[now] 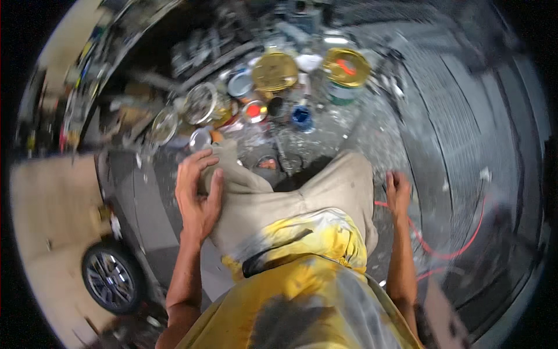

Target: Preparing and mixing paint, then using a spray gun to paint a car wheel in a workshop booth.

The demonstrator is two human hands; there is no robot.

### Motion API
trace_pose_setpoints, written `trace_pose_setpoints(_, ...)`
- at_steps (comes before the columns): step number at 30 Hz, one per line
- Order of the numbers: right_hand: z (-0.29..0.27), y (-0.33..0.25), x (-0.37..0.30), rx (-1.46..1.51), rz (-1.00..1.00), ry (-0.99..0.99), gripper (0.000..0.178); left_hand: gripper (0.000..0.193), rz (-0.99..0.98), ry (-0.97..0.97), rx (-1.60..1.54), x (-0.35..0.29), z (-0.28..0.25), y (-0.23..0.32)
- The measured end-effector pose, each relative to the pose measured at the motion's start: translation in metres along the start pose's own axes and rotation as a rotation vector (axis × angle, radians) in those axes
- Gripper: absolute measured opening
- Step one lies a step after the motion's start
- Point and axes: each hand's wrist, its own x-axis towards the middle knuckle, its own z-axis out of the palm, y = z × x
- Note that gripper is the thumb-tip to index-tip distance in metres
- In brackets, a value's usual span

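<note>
My left hand (197,189) is open above my left knee, thumb apart from the fingers and nothing in it. On the other side, my right hand (398,189) hangs beside my right thigh with its fingers curled in; whatever they may hold is hidden. A thin red hose (447,255) runs across the floor near that hand and appears to pass behind the wrist. In front of my beige trousers (325,180) stand several paint cans and tubs. Closest to my left hand is a small round silvery lid or can (200,139).
A gold-topped can (274,72) and another gold can with a red smear (346,67) stand ahead. Nearby are a blue-stained cup (301,118) and a clear tub (200,103). A car wheel (112,277) lies at left; grey ribbed panelling (465,110) lines the right.
</note>
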Motion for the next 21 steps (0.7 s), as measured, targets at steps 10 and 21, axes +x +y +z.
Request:
trace_pose_setpoints(10, 0.161, -0.18, 0.164, -0.052, -0.34, -0.41, 0.04, 0.034, -0.68, 0.3, -0.663, -0.114, -0.035, -0.073)
trace_pose_setpoints(21, 0.094, -0.119, 0.297, -0.551, -0.743, -0.119, 0.11, 0.066, -0.763, -0.583, -1.109, 0.013, 0.252, -0.227)
